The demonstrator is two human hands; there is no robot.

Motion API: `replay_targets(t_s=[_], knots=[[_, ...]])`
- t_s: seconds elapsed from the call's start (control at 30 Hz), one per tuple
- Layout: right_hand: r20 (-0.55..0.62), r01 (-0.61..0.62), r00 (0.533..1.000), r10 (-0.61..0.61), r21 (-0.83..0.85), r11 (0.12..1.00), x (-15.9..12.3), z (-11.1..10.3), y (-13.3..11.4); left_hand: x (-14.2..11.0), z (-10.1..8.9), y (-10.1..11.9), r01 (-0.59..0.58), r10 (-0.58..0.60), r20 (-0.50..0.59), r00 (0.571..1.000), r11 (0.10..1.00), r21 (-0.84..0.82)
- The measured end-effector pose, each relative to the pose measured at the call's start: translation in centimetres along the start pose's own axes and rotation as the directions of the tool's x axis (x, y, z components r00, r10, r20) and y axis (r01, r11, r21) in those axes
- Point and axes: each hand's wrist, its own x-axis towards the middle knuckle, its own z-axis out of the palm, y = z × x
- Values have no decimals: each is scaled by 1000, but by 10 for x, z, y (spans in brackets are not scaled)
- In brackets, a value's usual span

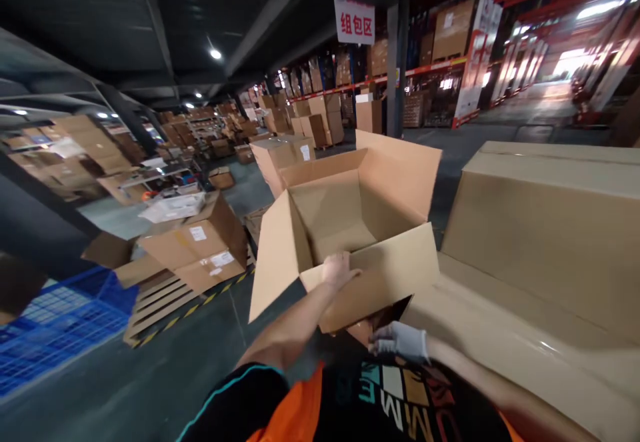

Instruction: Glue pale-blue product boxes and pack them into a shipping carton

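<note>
Warehouse sign [354, 21] reads 组包区; both hands, left hand [339, 270], right hand [400, 341], grip open carton [350, 229].

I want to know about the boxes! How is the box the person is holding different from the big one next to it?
The held box is open, with its flaps standing up, while the big box to its right is closed on top. The held box is tilted and carried by the left hand and the gloved right hand; the big box rests flat. The big box looks longer. Both are plain brown cardboard.
</note>
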Motion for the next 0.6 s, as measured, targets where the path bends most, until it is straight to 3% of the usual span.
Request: replay_targets(t_s=[0.07,0.1,0.13,0.2,0.3,0.37,0.43,0.53,0.6], knots=[[-244,17,966,-87,-274,962,-16,-53,-11,-21,6,-22,-17,18,-24,1000,1000,10],[-400,-5,896,-194,-446,895,-20,-79,-20,-32,9,-32,-25,26,-38,999,1000,15],[-433,-17,843,-320,-615,788,-21,-105,-30,-44,13,-40,-30,31,-49,998,999,20],[-382,-76,781,-494,-843,532,-15,-153,-50,-67,21,-58,-29,31,-59,998,999,30],[-370,-270,747,-552,-928,257,2,-203,-71,-93,34,-94,-31,34,-99,994,999,38],[-389,-373,738,-551,-916,148,14,-218,-80,-98,39,-130,-74,79,-198,977,997,32],[-412,-443,723,-555,-892,85,28,-219,-89,-91,40,-170,-158,161,-334,929,987,36],[-465,-521,708,-531,-852,51,49,-212,-105,-60,31,-214,-324,313,-508,802,943,70],[-582,-620,674,-455,-780,80,58,-208,-114,-34,23,-229,-439,407,-566,717,894,87]])
